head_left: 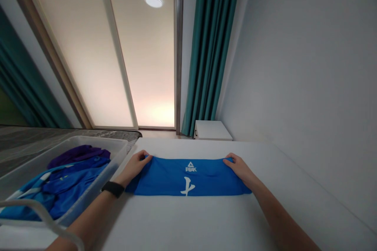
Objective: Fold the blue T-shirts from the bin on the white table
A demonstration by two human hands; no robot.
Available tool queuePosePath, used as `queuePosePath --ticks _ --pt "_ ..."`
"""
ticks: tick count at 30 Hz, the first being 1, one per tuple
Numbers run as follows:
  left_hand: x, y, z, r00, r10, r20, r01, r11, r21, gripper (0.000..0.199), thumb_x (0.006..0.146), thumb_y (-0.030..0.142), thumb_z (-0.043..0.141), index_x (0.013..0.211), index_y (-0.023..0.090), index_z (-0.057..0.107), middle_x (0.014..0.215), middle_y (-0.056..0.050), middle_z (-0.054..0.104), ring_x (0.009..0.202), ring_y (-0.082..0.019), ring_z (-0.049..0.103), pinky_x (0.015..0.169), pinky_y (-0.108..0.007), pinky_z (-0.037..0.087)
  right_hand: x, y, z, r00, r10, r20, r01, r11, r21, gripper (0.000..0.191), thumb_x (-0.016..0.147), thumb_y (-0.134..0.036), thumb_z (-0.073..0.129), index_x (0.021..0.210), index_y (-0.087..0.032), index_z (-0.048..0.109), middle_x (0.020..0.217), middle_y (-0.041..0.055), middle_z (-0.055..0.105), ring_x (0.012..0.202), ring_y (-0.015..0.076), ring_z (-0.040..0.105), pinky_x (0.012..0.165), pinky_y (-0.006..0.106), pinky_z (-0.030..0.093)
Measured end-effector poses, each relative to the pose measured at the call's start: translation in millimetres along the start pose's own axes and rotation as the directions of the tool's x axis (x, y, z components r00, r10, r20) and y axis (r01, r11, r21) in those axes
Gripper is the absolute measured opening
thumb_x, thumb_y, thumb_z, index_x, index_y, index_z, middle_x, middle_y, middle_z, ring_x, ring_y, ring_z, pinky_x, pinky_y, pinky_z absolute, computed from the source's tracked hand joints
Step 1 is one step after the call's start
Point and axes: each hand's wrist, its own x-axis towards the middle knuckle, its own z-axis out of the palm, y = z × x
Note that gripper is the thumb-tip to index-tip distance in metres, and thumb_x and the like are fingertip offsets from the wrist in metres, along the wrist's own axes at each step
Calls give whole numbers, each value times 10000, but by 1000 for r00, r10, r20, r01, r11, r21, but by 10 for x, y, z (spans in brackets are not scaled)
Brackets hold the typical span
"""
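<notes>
A blue garment (pixel 212 180) with a white PEAK logo and part of a white character lies as a wide folded strip on the white table (pixel 188 219). At its far left corner, my left hand (pixel 137 166), with a black band on the wrist, pinches the edge between thumb and fingers. The far right corner is pinched in my right hand (pixel 240 169). Between the two hands the far edge runs nearly straight, sagging slightly.
Left of the table, a translucent bin (pixel 119 149) holds crumpled blue and purple clothes (pixel 73 176). A pale curved tube (pixel 44 211) crosses the lower left. Behind the table stand a small white cabinet (pixel 212 129) and a green curtain (pixel 209 47). A wall (pixel 309 66) rises on the right.
</notes>
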Motion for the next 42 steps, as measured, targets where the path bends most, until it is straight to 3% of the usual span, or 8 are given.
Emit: queuePosePath --ticks 3,6,9,14,21,26,36,42 --pt "54 -66 94 997 -63 -38 61 996 -58 362 727 554 587 740 200 517 591 34 574 539 -146 520 514 -244 388 96 72 64 996 -13 -89 2 992 -122 174 780 -382 540 855 -228 571 676 -27 586 638 172 574 578 267 448" --pt "59 -113 162 997 -52 -57 54 998 39 333 746 510 569 865 199 566 605 35 600 549 -163 551 529 -255 400 156 153 134 986 -104 -134 65 962 -267 155 799 -310 503 906 -237 588 740 -13 620 679 180 594 654 294 467" --pt "51 -129 187 998 -11 -55 22 977 214 345 789 492 524 962 206 612 666 13 634 659 -205 614 617 -288 440 176 207 200 976 -177 -127 121 924 -363 159 828 -253 465 931 -249 586 845 4 665 781 188 627 749 311 470" --pt "46 -146 155 998 45 32 -54 926 373 355 838 433 463 1056 205 627 906 -48 704 858 -249 648 762 -331 453 161 200 200 990 -133 -53 92 876 -473 215 866 -210 417 982 -247 594 918 18 683 853 186 632 809 311 455" --pt "15 40 203 953 261 150 -290 663 690 237 874 265 437 917 216 665 946 -96 680 972 -279 575 927 -446 339 65 -11 161 977 -194 84 176 522 -834 243 833 -127 444 957 -195 641 1006 109 653 985 266 570 840 383 379" --pt "54 208 391 905 346 247 -418 619 665 317 956 369 396 889 200 655 903 -94 641 928 -256 550 928 -434 323 80 -194 289 950 -283 136 238 369 -898 270 958 -304 401 921 -190 643 1002 135 659 992 278 549 865 411 351" --pt "153 442 904 753 462 468 -657 567 497 324 992 443 388 973 203 606 969 -67 611 911 -218 559 837 -353 392 183 -390 692 876 -330 353 473 441 -763 219 1003 -300 392 983 -190 581 1017 90 649 954 220 576 827 324 383" --pt "184 452 1011 747 429 508 -660 570 489 253 972 412 457 949 192 579 967 -76 628 886 -229 593 782 -342 429 172 -392 763 852 -354 385 512 408 -756 229 1013 -265 363 971 -183 573 1023 94 651 966 229 578 830 322 405"
